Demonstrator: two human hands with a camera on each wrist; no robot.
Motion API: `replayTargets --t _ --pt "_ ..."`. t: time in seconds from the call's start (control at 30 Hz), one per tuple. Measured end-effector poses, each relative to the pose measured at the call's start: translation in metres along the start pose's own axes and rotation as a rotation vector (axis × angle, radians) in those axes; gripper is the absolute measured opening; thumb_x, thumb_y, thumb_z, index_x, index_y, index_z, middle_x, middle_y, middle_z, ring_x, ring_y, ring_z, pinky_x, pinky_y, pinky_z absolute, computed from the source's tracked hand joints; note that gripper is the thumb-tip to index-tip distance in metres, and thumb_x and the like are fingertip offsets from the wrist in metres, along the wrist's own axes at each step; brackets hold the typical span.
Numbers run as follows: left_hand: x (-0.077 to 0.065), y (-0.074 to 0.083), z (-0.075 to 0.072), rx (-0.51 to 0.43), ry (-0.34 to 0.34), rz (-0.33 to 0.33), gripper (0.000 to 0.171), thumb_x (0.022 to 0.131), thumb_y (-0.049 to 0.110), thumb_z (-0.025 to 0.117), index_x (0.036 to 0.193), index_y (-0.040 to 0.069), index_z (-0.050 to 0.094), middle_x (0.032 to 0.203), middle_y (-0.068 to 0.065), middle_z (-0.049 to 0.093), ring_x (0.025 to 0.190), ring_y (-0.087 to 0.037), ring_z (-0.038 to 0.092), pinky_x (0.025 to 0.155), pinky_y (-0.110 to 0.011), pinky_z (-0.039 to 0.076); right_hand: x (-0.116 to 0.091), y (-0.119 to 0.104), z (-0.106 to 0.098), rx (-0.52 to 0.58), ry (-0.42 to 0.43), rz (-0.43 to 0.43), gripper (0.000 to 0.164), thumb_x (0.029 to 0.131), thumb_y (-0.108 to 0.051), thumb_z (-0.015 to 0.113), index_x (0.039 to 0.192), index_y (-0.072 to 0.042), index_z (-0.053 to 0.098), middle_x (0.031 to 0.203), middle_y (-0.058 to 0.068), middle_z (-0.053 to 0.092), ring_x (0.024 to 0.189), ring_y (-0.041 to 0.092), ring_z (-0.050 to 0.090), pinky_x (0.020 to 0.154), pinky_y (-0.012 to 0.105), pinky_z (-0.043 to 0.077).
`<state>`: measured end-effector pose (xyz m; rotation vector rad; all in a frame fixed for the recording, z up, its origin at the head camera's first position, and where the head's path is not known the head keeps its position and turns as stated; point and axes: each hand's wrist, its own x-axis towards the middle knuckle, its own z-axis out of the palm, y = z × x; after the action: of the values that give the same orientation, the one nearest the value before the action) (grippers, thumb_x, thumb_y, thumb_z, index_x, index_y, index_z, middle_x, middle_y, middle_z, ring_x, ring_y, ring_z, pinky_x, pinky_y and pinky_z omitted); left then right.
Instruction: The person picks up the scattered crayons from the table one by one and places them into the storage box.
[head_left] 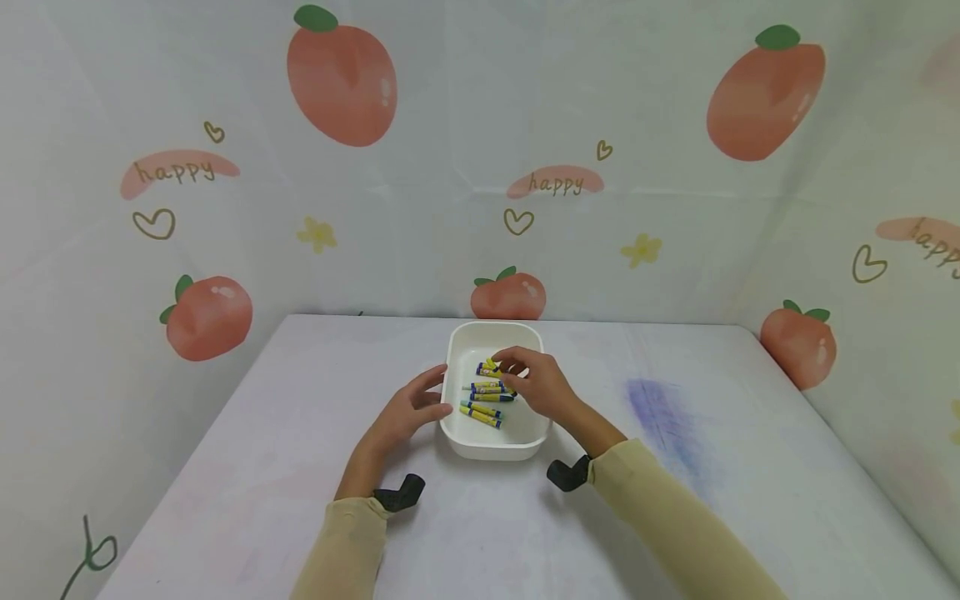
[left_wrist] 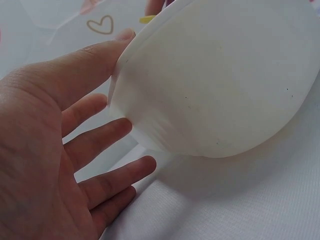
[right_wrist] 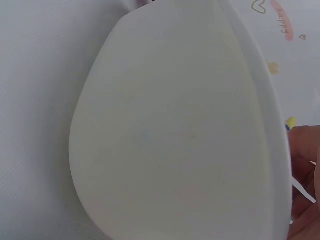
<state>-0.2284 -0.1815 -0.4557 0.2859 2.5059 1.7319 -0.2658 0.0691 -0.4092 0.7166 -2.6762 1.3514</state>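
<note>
A white plastic tray (head_left: 491,451) stands near the middle of the table, with several crayons (head_left: 481,416) in yellow and blue wrappers lying in it. At its left side, my left hand (head_left: 407,408) touches the wall with extended, spread fingers; in the left wrist view the thumb (left_wrist: 95,62) lies along the rim. My right hand (head_left: 542,385) reaches over the right rim and pinches a yellow crayon (head_left: 491,363) above the others. Only a bit of that crayon (right_wrist: 290,122) shows past the fingers in the right wrist view, where the tray wall hides the rest.
A white cloth covers the table (head_left: 300,358), with a blue-purple smudge (head_left: 663,417) to the right of the tray. Behind it hangs a white curtain (head_left: 450,100) printed with fruit and hearts. Black straps (head_left: 401,493) sit on both wrists.
</note>
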Motion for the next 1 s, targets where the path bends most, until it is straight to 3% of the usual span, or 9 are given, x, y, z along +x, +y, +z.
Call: replayTargets --t 0.37,0.63,1.0 --pt "0.001 -0.001 0.0 -0.004 -0.003 -0.007 0.069 0.088 0.024 0.072 0.149 0.023 0.04 0.149 -0.007 0.042 0.122 -0.029 0.053 0.101 -0.058 0.039 -0.001 0.0 -0.008 -0.036 0.032 -0.014 0.023 0.089 -0.002 0.068 0.111 -0.01 0.069 0.094 0.0 0.068 0.088 0.018 0.062 0.077 0.033 0.054" --pt "-0.02 0.04 -0.002 0.011 -0.009 -0.03 0.071 0.088 0.023 0.071 0.15 0.011 0.038 0.149 -0.014 0.042 0.123 -0.033 0.052 0.101 -0.058 0.039 -0.006 0.004 -0.016 -0.026 0.056 0.012 0.021 0.089 -0.005 0.069 0.11 -0.01 0.069 0.093 0.0 0.067 0.087 0.018 0.061 0.075 0.033 0.053" --pt "-0.018 0.038 -0.001 0.024 -0.021 -0.018 0.071 0.089 0.022 0.07 0.15 0.009 0.036 0.15 -0.015 0.04 0.123 -0.033 0.052 0.101 -0.058 0.039 -0.019 0.017 -0.032 -0.015 0.124 -0.001 0.021 0.088 -0.003 0.069 0.109 -0.006 0.069 0.089 0.001 0.066 0.083 0.018 0.06 0.071 0.032 0.052"
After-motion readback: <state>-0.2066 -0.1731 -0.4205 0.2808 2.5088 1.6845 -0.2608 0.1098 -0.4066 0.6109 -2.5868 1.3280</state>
